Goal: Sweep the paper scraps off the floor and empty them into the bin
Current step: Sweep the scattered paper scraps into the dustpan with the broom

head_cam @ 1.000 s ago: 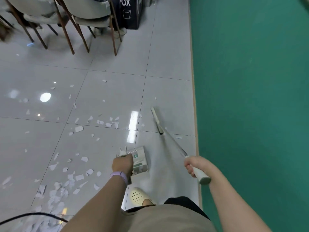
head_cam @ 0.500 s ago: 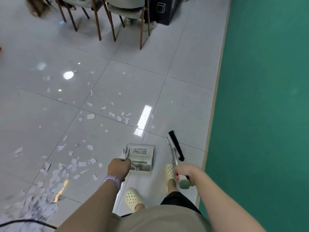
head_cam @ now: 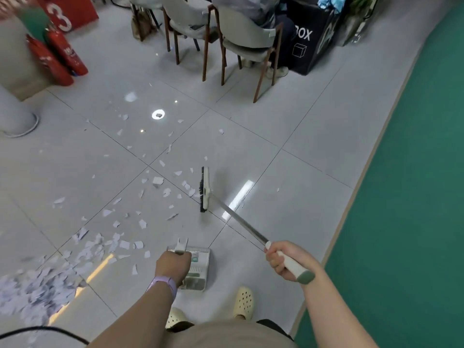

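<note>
White paper scraps [head_cam: 140, 222] lie scattered over the grey tiled floor, with a thick heap [head_cam: 37, 290] at the lower left. My right hand [head_cam: 282, 259] grips the white handle of a broom whose metal shaft runs up-left to its black-bristled head [head_cam: 204, 189], which rests on the floor beside several scraps. My left hand [head_cam: 173, 266] holds the upright handle of a pale dustpan [head_cam: 199, 270] that stands on the floor just in front of my feet. No bin is identifiable.
A green wall [head_cam: 401, 197] runs along the right. Chairs [head_cam: 241, 46] with a seated person, and a black box [head_cam: 306, 38], stand at the back. Red fire extinguishers [head_cam: 57, 59] and a grey pillar base [head_cam: 17, 119] are at the far left. A black cable [head_cam: 37, 331] crosses the lower left.
The broom head has swung out from beside my feet to the scraps farther ahead on the floor. The view has lifted, showing chairs and extinguishers. The dustpan stays by my feet.
</note>
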A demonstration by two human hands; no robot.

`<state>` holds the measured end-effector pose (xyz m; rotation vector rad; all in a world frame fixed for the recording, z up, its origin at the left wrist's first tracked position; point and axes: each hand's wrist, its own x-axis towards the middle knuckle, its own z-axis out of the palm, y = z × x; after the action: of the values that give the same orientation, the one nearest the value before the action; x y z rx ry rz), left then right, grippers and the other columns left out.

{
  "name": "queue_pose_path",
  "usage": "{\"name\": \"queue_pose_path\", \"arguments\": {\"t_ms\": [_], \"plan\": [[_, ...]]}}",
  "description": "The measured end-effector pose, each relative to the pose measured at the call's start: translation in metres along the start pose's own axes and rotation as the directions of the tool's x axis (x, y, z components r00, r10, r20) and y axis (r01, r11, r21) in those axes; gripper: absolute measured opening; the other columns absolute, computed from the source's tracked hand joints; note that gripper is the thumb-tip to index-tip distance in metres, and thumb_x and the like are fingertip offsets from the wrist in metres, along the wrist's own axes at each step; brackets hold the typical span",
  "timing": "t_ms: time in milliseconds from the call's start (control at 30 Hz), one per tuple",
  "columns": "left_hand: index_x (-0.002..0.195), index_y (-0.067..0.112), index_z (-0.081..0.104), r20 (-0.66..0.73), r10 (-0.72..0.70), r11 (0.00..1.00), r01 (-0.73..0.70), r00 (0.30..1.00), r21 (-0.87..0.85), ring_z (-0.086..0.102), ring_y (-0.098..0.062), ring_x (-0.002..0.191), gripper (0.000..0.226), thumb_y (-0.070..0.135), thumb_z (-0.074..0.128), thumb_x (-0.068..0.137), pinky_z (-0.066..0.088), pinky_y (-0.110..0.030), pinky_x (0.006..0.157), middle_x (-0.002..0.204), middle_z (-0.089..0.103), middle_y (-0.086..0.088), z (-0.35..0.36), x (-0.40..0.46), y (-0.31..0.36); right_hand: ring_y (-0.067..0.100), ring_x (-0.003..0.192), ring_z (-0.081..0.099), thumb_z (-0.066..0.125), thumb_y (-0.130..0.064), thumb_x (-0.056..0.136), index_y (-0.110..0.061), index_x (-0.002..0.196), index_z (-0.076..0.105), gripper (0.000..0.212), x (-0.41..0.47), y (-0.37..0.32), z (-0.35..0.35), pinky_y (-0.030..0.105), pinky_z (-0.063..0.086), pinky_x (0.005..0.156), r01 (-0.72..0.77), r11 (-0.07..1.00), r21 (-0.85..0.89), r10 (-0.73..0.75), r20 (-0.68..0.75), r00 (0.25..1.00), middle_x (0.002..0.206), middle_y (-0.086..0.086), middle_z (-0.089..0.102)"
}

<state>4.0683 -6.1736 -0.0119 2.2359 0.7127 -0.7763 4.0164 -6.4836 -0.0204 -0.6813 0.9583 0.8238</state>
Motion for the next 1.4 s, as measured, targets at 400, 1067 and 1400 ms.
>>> {"name": "queue_pose_path", "arguments": {"t_ms": [400,1067,1400], "plan": [[0.064,0.006,0.064,0.003,0.091,0.996,-0.091,0.996,-0.019,0.053,-0.027,0.053,0.035,0.027,0.058,0.091,0.052,-0.031,0.056,0.066,0.067,-0.012,0.026,0.008,0.056,0.018,0.036,0.035,0.049,-0.002,0.081,-0.010,0.059,0.041,0.024,-0.027,-0.045,-0.059,0.020,0.031,0.038,0.128,0.935,-0.332,-0.271,-0.434,0.859,0.045,0.008,0.040],[0.060,0.008,0.053,-0.185,-0.269,0.936,0.211,0.945,-0.281,0.046,-0.024,0.052,0.040,0.030,0.060,0.093,0.038,-0.027,0.054,0.054,0.053,-0.005,-0.015,-0.032,-0.056,0.021,0.043,0.046,0.052,-0.004,0.066,-0.001,0.086,0.054,0.019,0.089,-0.044,0.102,0.027,0.042,0.048,-0.172,0.532,-0.829,-0.075,-0.248,0.966,0.051,0.009,0.050],[0.067,0.006,0.061,-0.208,-0.503,0.774,0.330,0.839,-0.541,0.053,-0.028,0.058,0.029,0.024,0.059,0.090,0.051,-0.033,0.059,0.063,0.059,-0.009,-0.110,-0.055,-0.232,0.018,0.045,0.047,0.066,-0.030,0.090,-0.008,0.100,0.054,0.027,0.093,0.126,0.279,0.024,0.040,0.044,-0.037,0.478,-0.878,0.057,-0.012,0.998,0.055,0.006,0.052]]}}
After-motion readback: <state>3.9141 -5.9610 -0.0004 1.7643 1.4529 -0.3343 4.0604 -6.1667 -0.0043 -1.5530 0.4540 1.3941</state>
